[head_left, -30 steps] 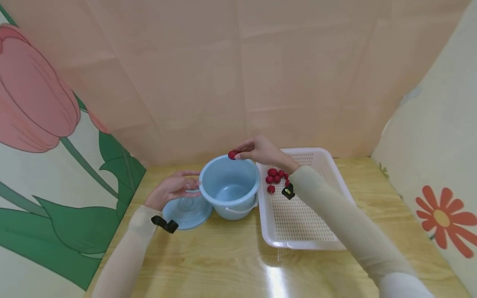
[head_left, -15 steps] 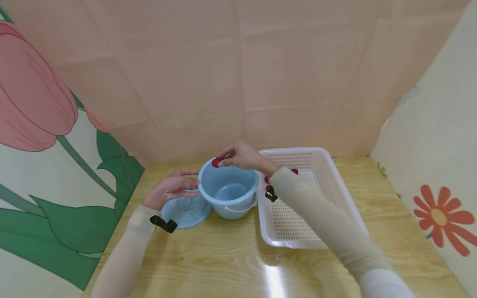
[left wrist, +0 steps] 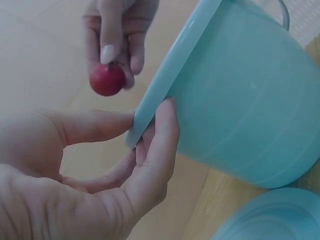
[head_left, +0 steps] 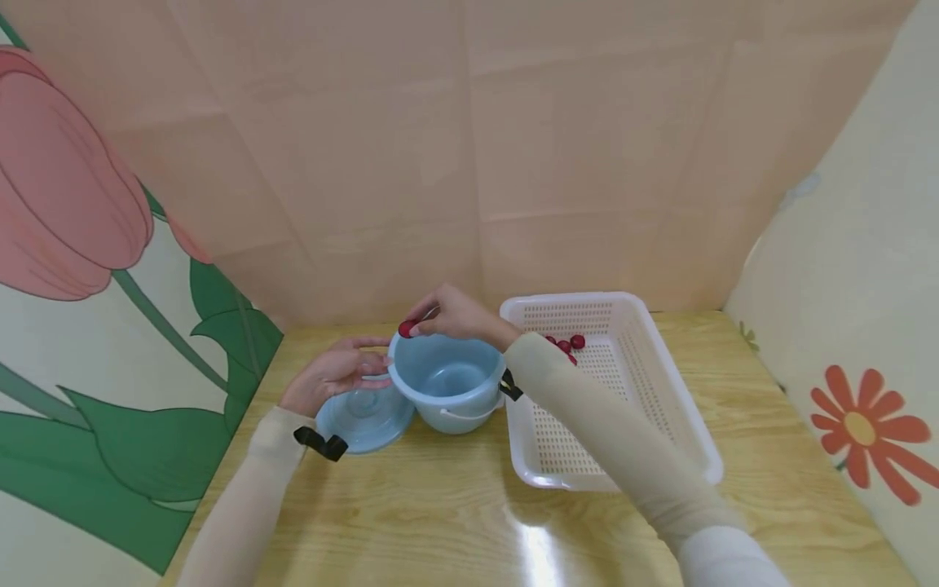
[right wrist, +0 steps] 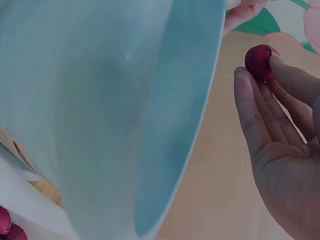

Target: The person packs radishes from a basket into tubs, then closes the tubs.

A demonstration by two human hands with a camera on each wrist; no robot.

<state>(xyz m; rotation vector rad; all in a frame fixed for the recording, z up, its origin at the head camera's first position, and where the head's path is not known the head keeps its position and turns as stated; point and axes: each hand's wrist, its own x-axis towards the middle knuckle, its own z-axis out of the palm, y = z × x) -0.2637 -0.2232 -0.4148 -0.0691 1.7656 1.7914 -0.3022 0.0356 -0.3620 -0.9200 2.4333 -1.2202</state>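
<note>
My left hand [head_left: 333, 377] pinches the rim of a light blue plastic bucket [head_left: 447, 398], thumb on one side of the rim and fingers on the other in the left wrist view. Between thumb and fingertips, my right hand [head_left: 458, 314] holds a small round red radish [right wrist: 257, 61]. In the head view this radish appears over the bucket's left rear rim, close above my left fingers. The inside of the bucket shows only its blue floor and wall, partly covered by my right hand.
A blue lid [head_left: 364, 432] lies on the wooden table [head_left: 411, 522], left of the bucket. To the right stands a white perforated basket [head_left: 522, 456] with several red radishes [head_left: 578, 342], partly hidden by my right sleeve. A pinkish backdrop [head_left: 469, 163] rises behind.
My right hand has carried the radish leftward across the bucket, from its rear right rim to its left rim. My left hand has kept its grip on the bucket.
</note>
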